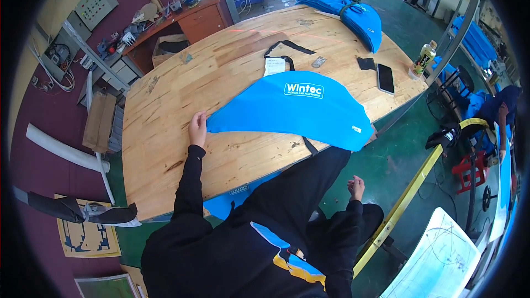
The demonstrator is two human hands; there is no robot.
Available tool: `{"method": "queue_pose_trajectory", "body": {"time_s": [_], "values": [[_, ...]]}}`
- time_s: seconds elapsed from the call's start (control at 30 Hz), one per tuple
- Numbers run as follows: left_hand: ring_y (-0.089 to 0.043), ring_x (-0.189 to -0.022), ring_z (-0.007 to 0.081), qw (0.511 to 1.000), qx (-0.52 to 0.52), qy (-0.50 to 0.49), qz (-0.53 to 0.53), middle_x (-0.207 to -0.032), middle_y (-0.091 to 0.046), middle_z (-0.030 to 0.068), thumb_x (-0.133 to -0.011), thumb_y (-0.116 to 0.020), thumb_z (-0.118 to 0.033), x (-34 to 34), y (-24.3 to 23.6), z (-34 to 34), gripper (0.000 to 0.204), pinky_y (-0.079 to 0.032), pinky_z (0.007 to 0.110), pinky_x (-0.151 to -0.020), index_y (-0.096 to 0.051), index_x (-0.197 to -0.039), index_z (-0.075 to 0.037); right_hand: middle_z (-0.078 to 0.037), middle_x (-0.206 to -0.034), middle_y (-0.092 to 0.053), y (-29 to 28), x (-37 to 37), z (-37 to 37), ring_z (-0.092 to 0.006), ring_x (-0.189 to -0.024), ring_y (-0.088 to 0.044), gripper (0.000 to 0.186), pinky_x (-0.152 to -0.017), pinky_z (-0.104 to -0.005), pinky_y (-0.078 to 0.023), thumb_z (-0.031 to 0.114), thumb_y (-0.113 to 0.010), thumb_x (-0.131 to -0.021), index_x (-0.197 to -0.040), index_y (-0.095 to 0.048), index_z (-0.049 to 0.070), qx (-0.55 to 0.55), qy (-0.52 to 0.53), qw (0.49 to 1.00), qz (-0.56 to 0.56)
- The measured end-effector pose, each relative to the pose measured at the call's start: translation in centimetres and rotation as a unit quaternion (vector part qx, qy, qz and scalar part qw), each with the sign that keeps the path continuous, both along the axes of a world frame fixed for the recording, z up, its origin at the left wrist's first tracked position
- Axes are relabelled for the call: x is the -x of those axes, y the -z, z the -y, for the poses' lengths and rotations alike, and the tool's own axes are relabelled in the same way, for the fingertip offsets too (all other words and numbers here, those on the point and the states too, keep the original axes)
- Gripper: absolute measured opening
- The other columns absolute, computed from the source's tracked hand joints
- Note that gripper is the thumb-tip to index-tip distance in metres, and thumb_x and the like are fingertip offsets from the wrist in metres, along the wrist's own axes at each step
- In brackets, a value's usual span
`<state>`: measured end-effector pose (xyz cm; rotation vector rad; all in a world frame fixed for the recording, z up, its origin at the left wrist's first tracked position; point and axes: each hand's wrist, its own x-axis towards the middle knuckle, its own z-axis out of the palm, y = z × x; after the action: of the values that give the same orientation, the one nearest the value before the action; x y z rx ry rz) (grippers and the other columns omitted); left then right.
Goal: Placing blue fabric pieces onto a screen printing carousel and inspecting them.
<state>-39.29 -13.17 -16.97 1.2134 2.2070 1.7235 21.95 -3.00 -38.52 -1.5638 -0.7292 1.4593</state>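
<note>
Blue cover (292,111): smooth fabric, crescent-shaped, flat on the plank-wood table (165,110), right end overhanging the near edge. Left hand (197,129) pressed on its pointed left tip, fingers flat, not clamped. Right hand (356,187) off the table, loosely open, holding nothing. Stack (353,14) of like blue covers at the far edge, strapped. Phone (385,78), bottle (423,59) at right, bottle contents unclear.
</note>
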Motion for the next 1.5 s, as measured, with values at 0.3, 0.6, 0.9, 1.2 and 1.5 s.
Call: {"method": "queue_pose_trajectory", "body": {"time_s": [0.3,0.6,0.9,1.2,1.5], "values": [[-0.063,-0.09,0.017,0.996,0.059,0.016,-0.069,-0.096,-0.065,0.0098,-0.097,-0.046,-0.01,2.2,1.3,0.6,0.019,-0.047,0.026,-0.081,-0.058,-0.101,0.004,-0.002,-0.079,-0.063,-1.7,0.5,0.0,-0.0106,-0.063,-0.058,0.021,-0.056,-0.0235,-0.044,0.028,-0.051,-0.093,-0.107,-0.058,0.013,0.006,0.023,1.0,-0.015],[-0.064,-0.084,0.0204,0.998,0.008,0.01,-0.063,-0.089,-0.066,0.0115,-0.093,-0.05,-0.01,0.8,0.4,0.5,0.018,-0.048,0.029,-0.075,-0.062,-0.093,0.003,-0.001,-0.079,-0.063,-1.9,0.6,-0.7,-0.0101,-0.064,-0.058,0.023,-0.057,-0.0234,-0.045,0.029,-0.05,-0.094,-0.109,-0.057,0.013,-0.014,0.023,0.997,-0.068],[-0.063,-0.084,0.0229,0.999,0.003,0.008,-0.054,-0.087,-0.065,0.0113,-0.092,-0.05,-0.009,0.7,0.4,0.2,0.017,-0.047,0.031,-0.075,-0.064,-0.091,0.001,-0.005,-0.077,-0.065,1.9,-3.0,3.2,-0.012,-0.056,-0.058,0.021,-0.05,-0.0255,-0.043,0.029,-0.05,-0.094,-0.107,-0.056,0.013,0.044,-0.027,0.999,-0.003],[-0.06,-0.077,0.0216,0.993,-0.001,-0.008,-0.119,-0.086,-0.064,0.0106,-0.09,-0.051,-0.009,1.3,0.4,1.0,0.016,-0.046,0.031,-0.07,-0.065,-0.088,0.0,-0.005,-0.079,-0.064,1.9,-5.6,4.5,-0.0124,-0.062,-0.059,0.024,-0.052,-0.0247,-0.043,0.029,-0.046,-0.095,-0.109,-0.056,0.013,0.045,0.138,0.989,-0.029],[-0.06,-0.083,0.0262,0.986,0.032,-0.022,-0.16,-0.087,-0.064,0.0107,-0.09,-0.051,-0.01,0.9,0.1,0.8,0.017,-0.046,0.034,-0.075,-0.066,-0.087,-0.002,-0.005,-0.076,-0.064,1.7,-3.6,3.8,-0.0123,-0.056,-0.058,0.021,-0.048,-0.0227,-0.042,0.027,-0.048,-0.095,-0.107,-0.056,0.012,0.077,0.037,0.996,-0.009]]}}
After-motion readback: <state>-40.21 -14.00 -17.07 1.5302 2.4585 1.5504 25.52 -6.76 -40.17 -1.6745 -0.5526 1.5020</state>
